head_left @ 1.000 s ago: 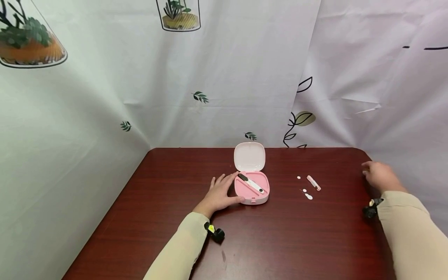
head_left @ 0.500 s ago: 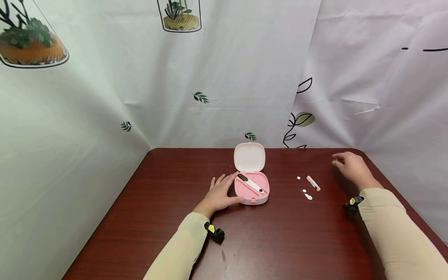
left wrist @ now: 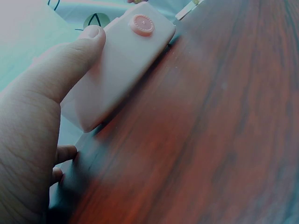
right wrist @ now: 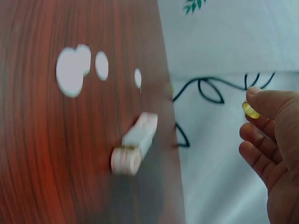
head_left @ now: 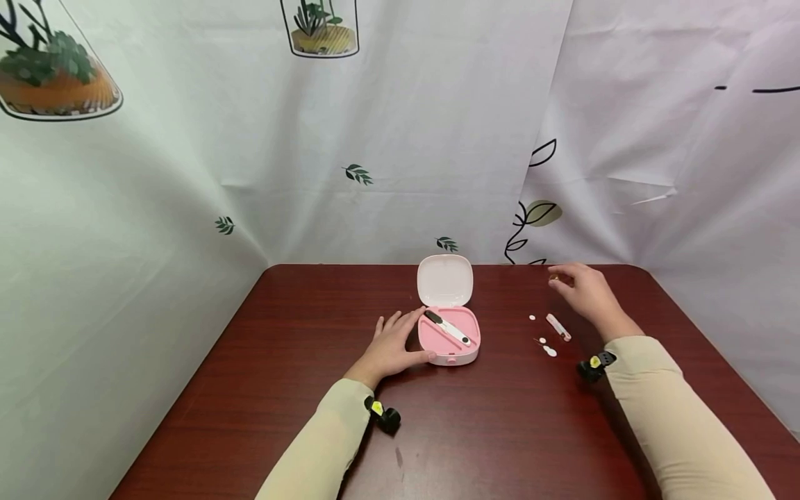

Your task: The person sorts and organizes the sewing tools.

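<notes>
A pink case (head_left: 453, 360) stands on the table with its white lid (head_left: 445, 280) raised behind it. My left hand (head_left: 389, 349) holds the case from the left, thumb at the front and a finger at the back corner; the left wrist view shows the thumb on its wall near a round pink clasp (left wrist: 142, 24). A slim white tool with a dark end (head_left: 451, 329) lies across the pink tray. At the far right of the table, my right hand (head_left: 590, 298) pinches a clear yellow softgel capsule (right wrist: 251, 110) between thumb and finger, its other fingers loosely bent.
Below the right hand lies a small pink-and-white stick-shaped thing (head_left: 558, 327). Several flat white round pieces (right wrist: 102, 66) lie to its left. A printed white cloth (head_left: 375, 125) hangs along the back and sides of the dark red table (head_left: 487, 430).
My right hand has moved left from beyond the table's right edge to above the small things, carrying the capsule. My left hand and the case have stayed in place.
</notes>
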The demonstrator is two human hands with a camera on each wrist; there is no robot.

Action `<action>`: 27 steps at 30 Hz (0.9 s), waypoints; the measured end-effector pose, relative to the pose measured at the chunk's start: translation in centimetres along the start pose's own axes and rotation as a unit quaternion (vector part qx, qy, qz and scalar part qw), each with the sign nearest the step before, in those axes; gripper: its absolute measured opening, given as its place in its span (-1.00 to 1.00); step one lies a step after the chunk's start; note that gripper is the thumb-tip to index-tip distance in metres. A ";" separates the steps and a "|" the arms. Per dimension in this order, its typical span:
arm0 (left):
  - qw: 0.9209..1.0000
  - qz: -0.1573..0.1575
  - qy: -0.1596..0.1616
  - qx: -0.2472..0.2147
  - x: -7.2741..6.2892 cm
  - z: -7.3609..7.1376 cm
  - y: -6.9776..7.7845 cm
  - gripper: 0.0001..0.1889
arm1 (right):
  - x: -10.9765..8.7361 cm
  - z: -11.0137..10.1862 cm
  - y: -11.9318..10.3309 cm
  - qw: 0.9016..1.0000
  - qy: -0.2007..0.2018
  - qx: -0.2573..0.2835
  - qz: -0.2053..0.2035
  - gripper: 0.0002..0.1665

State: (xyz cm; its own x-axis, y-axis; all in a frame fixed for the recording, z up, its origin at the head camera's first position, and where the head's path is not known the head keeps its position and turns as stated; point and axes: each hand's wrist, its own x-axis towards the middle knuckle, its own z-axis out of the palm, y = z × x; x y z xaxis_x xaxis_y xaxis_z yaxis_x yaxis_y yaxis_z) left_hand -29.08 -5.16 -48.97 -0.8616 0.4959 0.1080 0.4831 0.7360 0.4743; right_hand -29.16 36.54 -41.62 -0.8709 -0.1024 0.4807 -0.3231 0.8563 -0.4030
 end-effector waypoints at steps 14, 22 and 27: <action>1.000 0.007 0.002 -0.003 0.1 0.0 -0.2 0.06 | 0.5 2.3 -4.6 0.999 0.007 0.035 -0.033 -0.69; 1.000 0.003 -0.003 -0.002 0.1 0.0 -0.1 0.05 | 0.3 4.3 -6.1 0.997 0.010 0.062 -0.037 -0.70; 1.000 0.006 0.000 0.000 0.1 0.0 0.0 0.05 | 0.2 5.3 -6.7 0.997 0.007 0.080 -0.019 -0.79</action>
State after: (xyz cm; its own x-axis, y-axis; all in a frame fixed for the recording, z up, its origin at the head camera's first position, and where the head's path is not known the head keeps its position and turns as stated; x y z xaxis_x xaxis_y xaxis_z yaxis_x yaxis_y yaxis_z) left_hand -29.16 -5.14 -48.98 -0.8552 0.5058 0.1134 0.4941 0.7291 0.4737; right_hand -29.09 28.17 -42.97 -0.8518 -0.1243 0.5088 -0.4112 0.7604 -0.5026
